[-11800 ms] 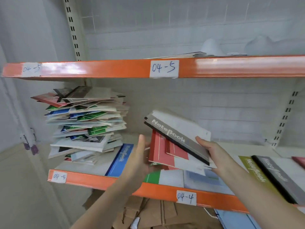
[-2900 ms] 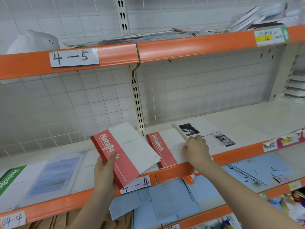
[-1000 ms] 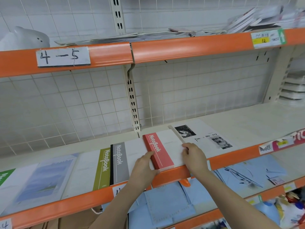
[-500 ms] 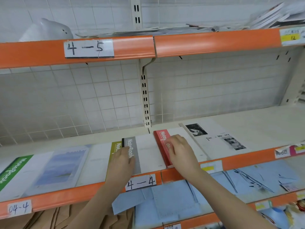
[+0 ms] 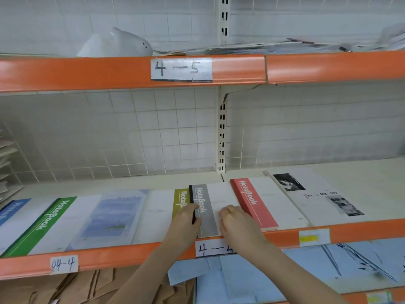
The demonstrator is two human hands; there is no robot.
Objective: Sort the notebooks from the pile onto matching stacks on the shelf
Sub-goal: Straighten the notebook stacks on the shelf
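While we square up the grey notebook (image 5: 205, 210) on the shelf (image 5: 372, 230), it lies flat between our hands, its black spine under the thumb side of our left hand (image 5: 186, 220) and its white cover under our right hand (image 5: 235, 221). Both hands press down on it with fingers bent, the left curled over the spine edge, the right with knuckles up; we cannot tell whether either truly pinches the cover.

What could go wrong from here, in our judgement: the grey notebook overlaps the olive notebook (image 5: 183, 200) just beyond our left hand, so a push to the left could drag that one askew. A nudge to the right could knock the red stack (image 5: 252, 202), which sits touching our right hand. Glossy covers may slide, and the front edges lie close to the orange lip (image 5: 131, 252), so a pull toward us might tip one off.

Farther left of our hands lie a pale blue notebook (image 5: 114, 216), a green notebook (image 5: 48, 222) and a blue one (image 5: 12, 210). Right of the red stack is a white notebook with black photos (image 5: 317, 198). Paper labels (image 5: 181, 69) mark the orange rails. Behind stands a white wire grid (image 5: 109, 132); above, a shelf holds papers and a white object; below us lie blue sheets (image 5: 285, 273) and brown card.
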